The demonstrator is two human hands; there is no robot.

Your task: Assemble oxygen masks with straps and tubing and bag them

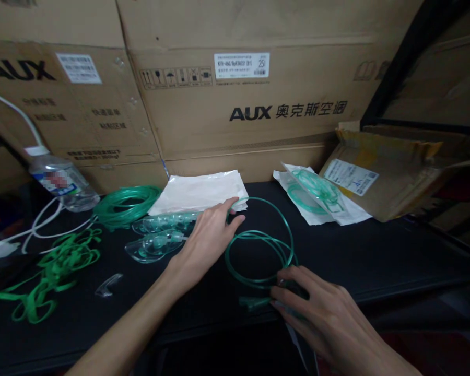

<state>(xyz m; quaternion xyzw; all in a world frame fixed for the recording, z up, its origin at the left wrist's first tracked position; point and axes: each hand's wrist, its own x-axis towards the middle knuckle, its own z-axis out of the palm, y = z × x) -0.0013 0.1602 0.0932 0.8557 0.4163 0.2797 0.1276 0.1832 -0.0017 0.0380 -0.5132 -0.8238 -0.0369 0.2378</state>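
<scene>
A loop of thin green tubing (272, 237) lies on the black table (376, 250) in front of me. My left hand (207, 240) rests flat over the loop's left side, fingers stretched toward a stack of white plastic bags (199, 190). My right hand (317, 308) is curled down on the loop's near end and a green connector (254, 301) at the table's front edge. Two clear oxygen masks (156, 243) lie just left of my left hand.
A coil of green tubing (127, 206) and loose green straps (58, 266) lie at the left, with a plastic bottle (62, 183) and white cable. A bagged mask set (317, 196) sits at the back right beside an open carton (387, 172). Large cardboard boxes (238, 99) wall the back.
</scene>
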